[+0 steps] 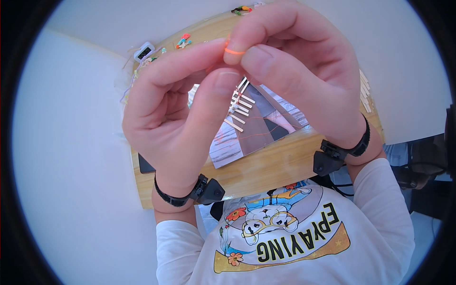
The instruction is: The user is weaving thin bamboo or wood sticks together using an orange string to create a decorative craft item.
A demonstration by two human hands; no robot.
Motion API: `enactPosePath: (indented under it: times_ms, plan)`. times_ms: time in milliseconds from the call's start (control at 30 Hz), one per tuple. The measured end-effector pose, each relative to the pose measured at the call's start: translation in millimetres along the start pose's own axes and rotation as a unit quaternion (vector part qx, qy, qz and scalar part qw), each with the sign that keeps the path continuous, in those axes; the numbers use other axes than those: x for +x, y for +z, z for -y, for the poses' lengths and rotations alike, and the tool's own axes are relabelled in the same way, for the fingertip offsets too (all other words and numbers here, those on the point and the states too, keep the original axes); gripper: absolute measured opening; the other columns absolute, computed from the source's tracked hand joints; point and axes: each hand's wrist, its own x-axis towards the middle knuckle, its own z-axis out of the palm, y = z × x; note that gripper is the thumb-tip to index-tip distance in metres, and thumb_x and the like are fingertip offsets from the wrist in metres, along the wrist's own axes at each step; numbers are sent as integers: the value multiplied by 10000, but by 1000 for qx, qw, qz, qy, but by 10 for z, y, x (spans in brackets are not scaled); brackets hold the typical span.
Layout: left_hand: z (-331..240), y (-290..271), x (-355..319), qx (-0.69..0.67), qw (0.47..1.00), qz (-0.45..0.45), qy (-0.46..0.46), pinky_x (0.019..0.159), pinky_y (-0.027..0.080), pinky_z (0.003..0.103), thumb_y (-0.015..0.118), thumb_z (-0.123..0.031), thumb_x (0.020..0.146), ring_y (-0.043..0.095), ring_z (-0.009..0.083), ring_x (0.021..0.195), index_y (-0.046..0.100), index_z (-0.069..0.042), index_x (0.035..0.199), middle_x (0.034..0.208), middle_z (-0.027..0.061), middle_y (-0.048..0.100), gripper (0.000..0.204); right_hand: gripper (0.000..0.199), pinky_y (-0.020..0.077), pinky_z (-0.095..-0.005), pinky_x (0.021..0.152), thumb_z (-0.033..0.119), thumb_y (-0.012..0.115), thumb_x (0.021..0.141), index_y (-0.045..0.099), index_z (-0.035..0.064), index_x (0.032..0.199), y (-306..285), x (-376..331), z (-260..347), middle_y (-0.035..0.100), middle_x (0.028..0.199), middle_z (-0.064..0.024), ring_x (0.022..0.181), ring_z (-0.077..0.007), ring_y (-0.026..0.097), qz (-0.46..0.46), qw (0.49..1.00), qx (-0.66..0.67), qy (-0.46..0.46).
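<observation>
Both my hands are raised close to view above the table, fingertips meeting. A thin bright orange thread (235, 52) loops round the index fingertip of my right hand (308, 71), whose thumb presses in beside it. My left hand (166, 102) has its fingers curled, the index tip at the thread's left end and the thumb just below; the exact grip is partly hidden. Below them, several short pale wooden sticks (241, 109), joined with small knotted bits, lie in a row on a printed picture sheet (225, 149). Fine orange strands trail across that sheet.
The sheet rests on a wooden table (280, 164). Toward the back are a white digital clock (144, 51), small colourful ornaments (184, 40) and a coloured thread bundle (242, 9). More wooden sticks (365, 92) lie at the right edge. Each wrist wears a black strapped device.
</observation>
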Motion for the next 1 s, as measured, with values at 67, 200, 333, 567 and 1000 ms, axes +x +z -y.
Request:
enactPosePath:
  times_ms: [67,200,333,567,1000]
  plan:
    - [35,-11,9,-16,999,11,28,743,495,235,593,-8,832,613,145,805,583,46,981,935,133,635,158,260,475,-229,711,128,587,850,528,-25,1052,8,-3,-1,602,867,-54,801,-115,585,2,1000,-6,1]
    - [66,-19,18,3,999,8,34,741,496,237,614,-9,825,612,140,798,583,45,982,917,120,638,169,271,476,-230,712,131,588,851,522,-26,1062,-3,15,-14,601,868,-55,803,-117,586,4,1000,-18,5]
    - [65,-36,17,19,999,16,24,732,487,225,613,-19,830,607,129,792,585,44,961,901,104,634,148,282,476,-230,712,134,588,851,517,-26,1072,-7,-56,24,601,869,-55,805,-118,588,8,999,-30,9]
    - [63,-86,31,29,999,45,-3,759,456,211,598,-45,837,592,117,810,578,41,946,892,86,627,141,301,477,-230,713,140,590,852,507,-26,1089,3,-100,39,600,871,-56,808,-121,590,16,998,-52,14]
    - [48,-102,41,69,997,22,-32,728,467,209,586,-33,839,589,110,761,582,48,945,880,90,625,133,337,478,-231,715,150,592,854,489,-27,1122,50,-98,4,598,874,-58,814,-125,595,32,995,-92,20]
